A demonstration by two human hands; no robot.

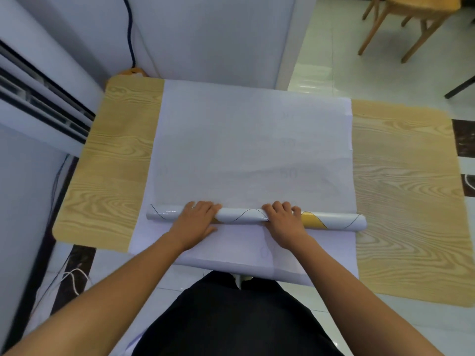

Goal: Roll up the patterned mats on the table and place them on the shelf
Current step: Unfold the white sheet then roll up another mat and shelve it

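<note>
Both bare arms reached forward, roughly parallel. The left hand (196,219) and right hand (284,222) lay palm-down, side by side but apart, fingers curled over the rolled mat (243,217).

We looked down on a desk (401,188) of pale wood grain; bare wood showed at its left and right ends; across its middle lay a white mat (244,150), flat, its faint print barely legible; its near edge hung over the desk's front; on it lay a roll (241,217), white with thin dark curves and a yellow patch, lying crosswise.
</note>
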